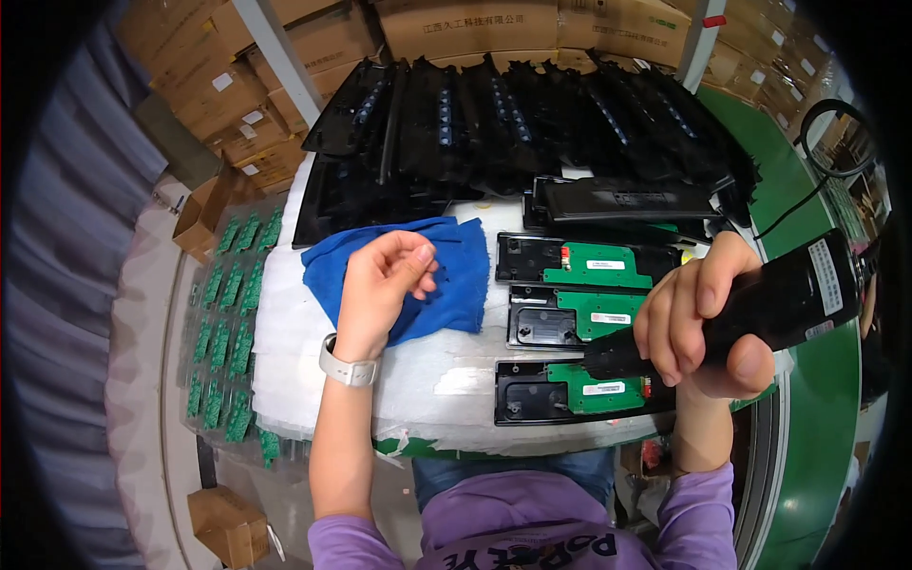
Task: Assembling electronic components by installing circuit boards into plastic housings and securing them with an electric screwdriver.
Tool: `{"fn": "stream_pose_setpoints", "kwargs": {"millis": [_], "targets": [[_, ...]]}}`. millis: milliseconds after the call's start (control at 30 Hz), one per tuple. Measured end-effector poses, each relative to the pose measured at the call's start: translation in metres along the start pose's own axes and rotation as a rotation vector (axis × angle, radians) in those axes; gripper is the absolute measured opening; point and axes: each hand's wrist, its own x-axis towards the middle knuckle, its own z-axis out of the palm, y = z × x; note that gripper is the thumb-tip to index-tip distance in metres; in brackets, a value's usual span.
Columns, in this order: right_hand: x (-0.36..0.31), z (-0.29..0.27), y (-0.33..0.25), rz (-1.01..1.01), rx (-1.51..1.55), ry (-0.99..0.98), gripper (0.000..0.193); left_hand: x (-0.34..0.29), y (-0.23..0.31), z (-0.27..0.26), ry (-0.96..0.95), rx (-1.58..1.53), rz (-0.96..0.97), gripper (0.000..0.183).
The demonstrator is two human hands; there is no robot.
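My left hand hovers over or rests on a crumpled blue cloth, its fingers curled and thumb pressed to them; whatever they may hold is hidden. In my right hand is a long black tapered object with a white label, my fingers wrapped round it. Its narrow dark end lies over the nearest black plastic housing, which holds a green circuit board. Two similar housings lie behind it in a column, the middle one and the far one, each with a green board.
Many black plastic casings are piled at the back, with one flat casing before them. Trays of small green boards stand at the left. Cardboard boxes line the back. A black cable hangs at the right.
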Motion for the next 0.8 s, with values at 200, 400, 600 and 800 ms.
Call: {"fn": "stream_pose_setpoints", "kwargs": {"millis": [200, 400, 600, 800], "targets": [[0.001, -0.006, -0.003, -0.033, 0.026, 0.015, 0.037, -0.016, -0.004, 0.034, -0.39, -0.89, -0.271, 0.016], [0.004, -0.01, -0.005, -0.092, 0.039, 0.025, 0.036, -0.027, 0.001, 0.055, -0.407, -0.902, -0.393, 0.011], [0.001, -0.016, -0.005, -0.152, 0.127, 0.006, 0.037, -0.035, -0.001, 0.059, -0.542, -0.88, -0.393, 0.01], [0.0, -0.017, -0.01, -0.247, 0.089, 0.047, 0.033, -0.036, -0.003, 0.064, -0.628, -0.808, -0.426, 0.013]]}}
